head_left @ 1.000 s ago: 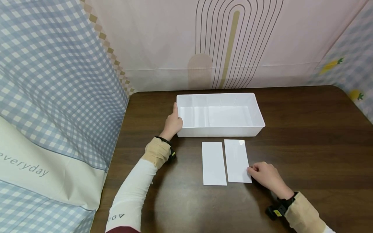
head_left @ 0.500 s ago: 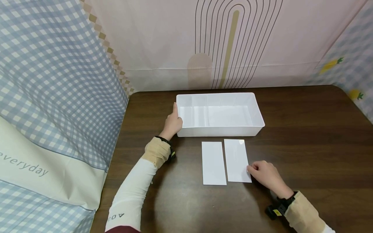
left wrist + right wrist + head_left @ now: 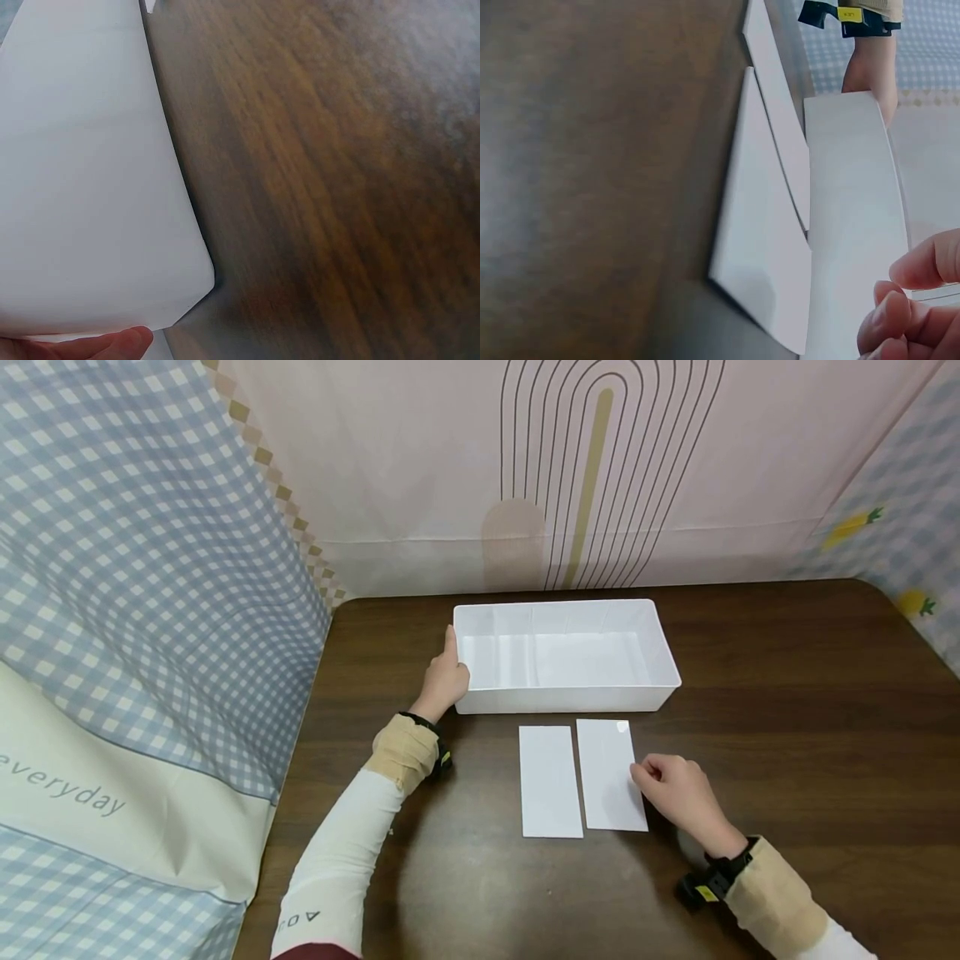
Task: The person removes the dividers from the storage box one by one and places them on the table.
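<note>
The right hand [image 3: 678, 789] has moved a little farther from the person than half a second ago. Its fingers are curled, closed on themselves, with thumb and index together over the right edge of a white, flat, rectangular panel [image 3: 607, 768]. This panel and its white twin panel [image 3: 551, 783] lie side by side, unmoved, on the dark brown wood-grain table [image 3: 795, 727]. Beyond, the left hand [image 3: 444, 681] keeps touching, not grasping, the left end of the white rectangular plastic box [image 3: 566, 699], forefinger straight.
</note>
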`<action>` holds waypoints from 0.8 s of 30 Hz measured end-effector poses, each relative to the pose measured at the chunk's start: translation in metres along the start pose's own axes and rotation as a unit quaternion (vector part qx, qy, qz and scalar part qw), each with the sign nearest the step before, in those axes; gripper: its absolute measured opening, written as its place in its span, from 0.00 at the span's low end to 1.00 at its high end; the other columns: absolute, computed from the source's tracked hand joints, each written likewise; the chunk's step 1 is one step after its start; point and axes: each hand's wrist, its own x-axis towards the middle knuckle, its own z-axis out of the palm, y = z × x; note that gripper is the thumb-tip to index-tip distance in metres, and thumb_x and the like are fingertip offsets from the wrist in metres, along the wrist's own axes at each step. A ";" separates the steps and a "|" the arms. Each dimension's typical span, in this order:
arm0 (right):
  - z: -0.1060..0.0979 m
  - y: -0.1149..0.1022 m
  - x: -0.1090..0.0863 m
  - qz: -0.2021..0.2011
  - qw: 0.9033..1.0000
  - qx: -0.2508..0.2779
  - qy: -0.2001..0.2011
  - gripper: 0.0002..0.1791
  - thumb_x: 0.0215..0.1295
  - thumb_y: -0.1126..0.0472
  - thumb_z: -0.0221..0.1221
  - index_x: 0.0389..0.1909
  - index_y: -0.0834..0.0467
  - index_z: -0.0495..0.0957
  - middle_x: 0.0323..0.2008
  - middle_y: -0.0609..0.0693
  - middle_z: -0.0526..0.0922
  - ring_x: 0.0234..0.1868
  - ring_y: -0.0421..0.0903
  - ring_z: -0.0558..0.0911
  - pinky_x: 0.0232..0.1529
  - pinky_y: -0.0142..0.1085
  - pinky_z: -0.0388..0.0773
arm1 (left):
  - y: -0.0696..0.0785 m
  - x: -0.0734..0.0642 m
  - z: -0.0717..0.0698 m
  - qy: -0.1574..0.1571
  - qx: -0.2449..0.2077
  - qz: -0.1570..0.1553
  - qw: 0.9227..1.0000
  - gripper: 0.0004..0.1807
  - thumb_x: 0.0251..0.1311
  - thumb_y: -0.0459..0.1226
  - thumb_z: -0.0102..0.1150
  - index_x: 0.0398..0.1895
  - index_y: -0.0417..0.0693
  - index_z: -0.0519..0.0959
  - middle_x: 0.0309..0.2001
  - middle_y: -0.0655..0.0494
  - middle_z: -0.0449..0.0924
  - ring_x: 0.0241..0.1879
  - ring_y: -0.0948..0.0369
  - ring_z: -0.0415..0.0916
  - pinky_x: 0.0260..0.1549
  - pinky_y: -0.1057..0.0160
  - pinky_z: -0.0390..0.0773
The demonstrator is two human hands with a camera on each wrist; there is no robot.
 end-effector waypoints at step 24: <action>-0.009 -0.023 0.016 -0.054 0.998 -0.001 0.040 0.19 0.60 0.57 0.50 0.10 0.57 0.65 0.08 0.43 0.59 0.12 0.40 0.61 0.15 0.30 0.55 | -0.001 0.000 0.000 0.001 0.000 0.005 1.000 0.37 0.57 0.29 0.30 0.69 0.48 0.31 0.11 0.56 0.59 0.08 0.64 0.50 0.08 0.69 0.55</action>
